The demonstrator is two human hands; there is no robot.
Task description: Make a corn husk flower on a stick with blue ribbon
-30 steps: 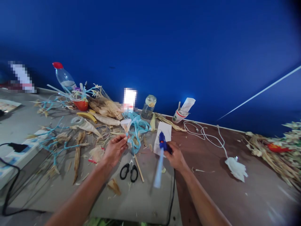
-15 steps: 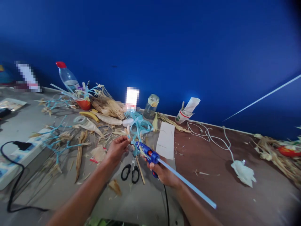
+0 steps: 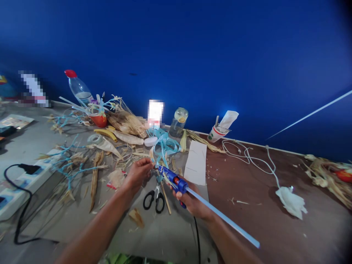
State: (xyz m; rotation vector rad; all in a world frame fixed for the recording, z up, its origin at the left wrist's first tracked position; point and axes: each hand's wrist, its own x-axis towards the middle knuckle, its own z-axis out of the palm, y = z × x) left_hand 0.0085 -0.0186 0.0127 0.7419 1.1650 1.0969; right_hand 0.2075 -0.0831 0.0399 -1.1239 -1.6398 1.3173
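Note:
My right hand (image 3: 189,201) grips a blue glue gun (image 3: 172,176), whose long clear glue stick (image 3: 224,217) juts out behind it. The nozzle points away to the left, close by my left fingertips. Fingers pinched together, my left hand (image 3: 141,170) has something small at its tips, with pale and blue bits around it; the nozzle and the blur keep me from making it out. Black-handled scissors (image 3: 154,201) lie beneath the gun, beside a thin wooden stick (image 3: 166,200). Just beyond my hands is a loose heap of light-blue ribbon (image 3: 167,143).
Blue-wrapped stems with dried husks (image 3: 68,168) lie left, near a white power strip (image 3: 16,194). A bottle (image 3: 78,88), a glass jar (image 3: 178,123) and a cup (image 3: 216,132) stand along the wall. White paper (image 3: 195,163) and a cable (image 3: 254,157) lie right.
The whole view has shifted slightly, with the table things a little further right. The glue gun's nozzle now sits closer to my left fingertips, and less blue shows between them.

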